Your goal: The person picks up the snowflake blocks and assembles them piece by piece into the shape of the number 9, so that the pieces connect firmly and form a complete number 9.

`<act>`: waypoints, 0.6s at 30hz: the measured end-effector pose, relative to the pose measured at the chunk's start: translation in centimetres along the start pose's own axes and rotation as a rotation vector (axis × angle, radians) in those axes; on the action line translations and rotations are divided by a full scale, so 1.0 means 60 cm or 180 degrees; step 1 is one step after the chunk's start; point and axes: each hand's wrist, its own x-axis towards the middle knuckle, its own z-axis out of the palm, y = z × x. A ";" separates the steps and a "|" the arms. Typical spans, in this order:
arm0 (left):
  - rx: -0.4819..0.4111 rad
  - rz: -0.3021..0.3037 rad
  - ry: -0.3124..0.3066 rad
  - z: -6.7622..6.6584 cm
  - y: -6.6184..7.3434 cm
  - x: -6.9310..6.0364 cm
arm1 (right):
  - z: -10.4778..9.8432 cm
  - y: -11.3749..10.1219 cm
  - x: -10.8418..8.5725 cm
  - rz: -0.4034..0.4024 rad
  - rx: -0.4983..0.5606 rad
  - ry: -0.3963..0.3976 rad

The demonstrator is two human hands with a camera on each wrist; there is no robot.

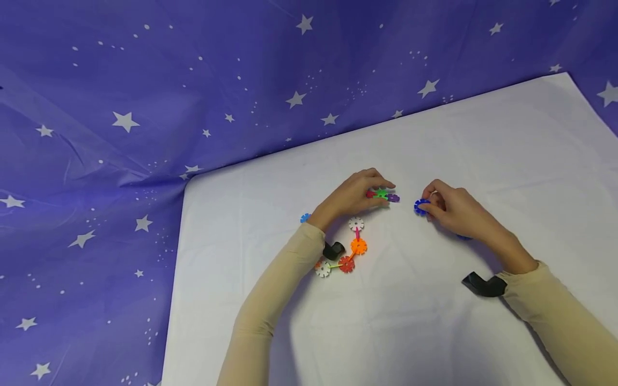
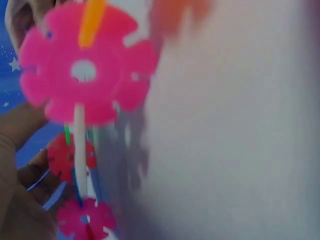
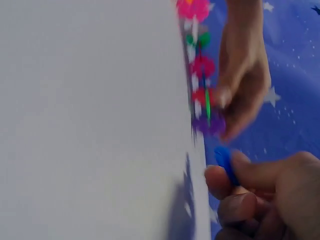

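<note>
My left hand [image 1: 359,193] grips the end of a chain of slotted plastic snowflake discs, thumb and fingers on either side of a green disc [image 1: 381,194]. A purple disc [image 1: 393,198] forms the chain's tip, and a red disc [image 1: 370,193] shows near the palm. Between thumb and fingers, my right hand [image 1: 456,212] pinches a dark blue disc [image 1: 421,207], just apart from the purple one. In the left wrist view, a pink disc [image 2: 90,90] of the chain looms close and blurred. The left wrist hides part of the chain.
More of the chain curves below the left wrist, with white [image 1: 356,224], orange [image 1: 359,246] and red-orange [image 1: 346,264] discs. Another blue disc [image 1: 464,237] lies partly under my right hand. A white cloth [image 1: 386,321] covers the table; a starry purple curtain [image 1: 260,69] hangs behind.
</note>
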 end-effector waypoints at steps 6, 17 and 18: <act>-0.0188 0.0235 0.0057 0.010 0.008 0.012 | 0.031 -0.007 0.020 0.0563 0.1136 -0.0115; -0.0296 0.0228 0.0082 0.016 0.008 0.012 | 0.041 -0.007 0.024 0.0867 0.1649 -0.0182; -0.0310 0.0231 0.0083 0.016 0.008 0.012 | 0.041 -0.006 0.024 0.0871 0.1671 -0.0178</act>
